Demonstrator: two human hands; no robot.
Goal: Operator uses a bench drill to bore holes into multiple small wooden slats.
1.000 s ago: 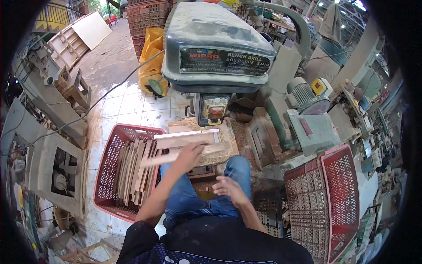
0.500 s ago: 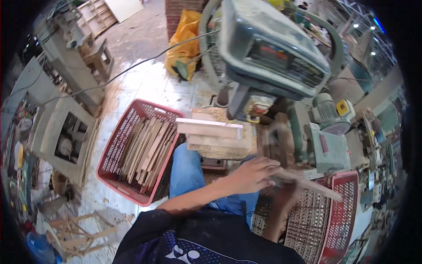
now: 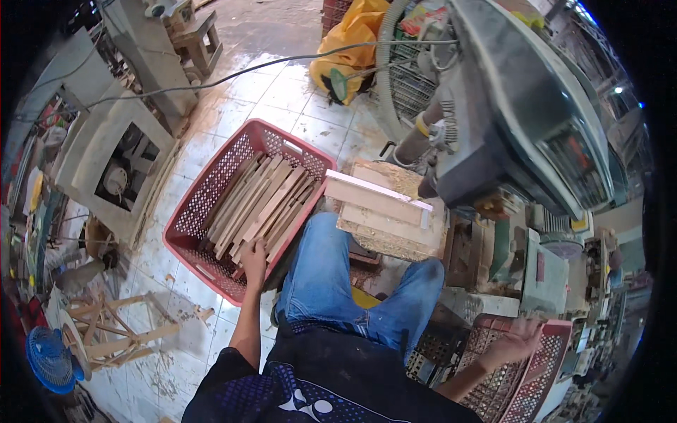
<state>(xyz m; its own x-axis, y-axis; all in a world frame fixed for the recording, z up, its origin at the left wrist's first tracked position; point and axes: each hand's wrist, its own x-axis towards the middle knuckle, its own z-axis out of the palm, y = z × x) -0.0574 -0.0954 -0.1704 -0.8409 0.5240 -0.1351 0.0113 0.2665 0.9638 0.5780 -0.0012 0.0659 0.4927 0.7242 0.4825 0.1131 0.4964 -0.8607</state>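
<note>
- Far left, a blue fan (image 3: 49, 359) is down low, just beside a thin wooden frame (image 3: 123, 328).
- Above them stands a pale machine (image 3: 116, 176) with a dark square hole in its front.
- Next comes a red crate (image 3: 185, 215) with lots of little holes in its sides. It sits on white floor tiles (image 3: 233, 102).
- The wooden sticks (image 3: 264, 201) are in this crate. They lie side by side, leaning a little. There are a lot of them, so it looks like plenty is left here. I can't tell which ones have been worked on.
- The left hand (image 3: 253, 259) is at the low ends of the sticks. Its fingers are bent and look like they touch a stick. I can't tell if they pinch it. No stick looks lifted out.
- In the middle, between the knees and the drill, is a dusty board (image 3: 384, 238). A long strip (image 3: 374, 194) with a white top edge stands on it. Wood crumbs lie around, so some work looks done here.
- The big dark drill machine (image 3: 522, 134) leans in from the upper right. Its tip is hard to see.
- The right hand (image 3: 515, 344) is over another red crate (image 3: 557, 345). It is blurry, but its fingers look stretched out and a bit apart. I see no stick in it. I can't tell what is down inside that crate, so I can't count finished sticks.
</note>
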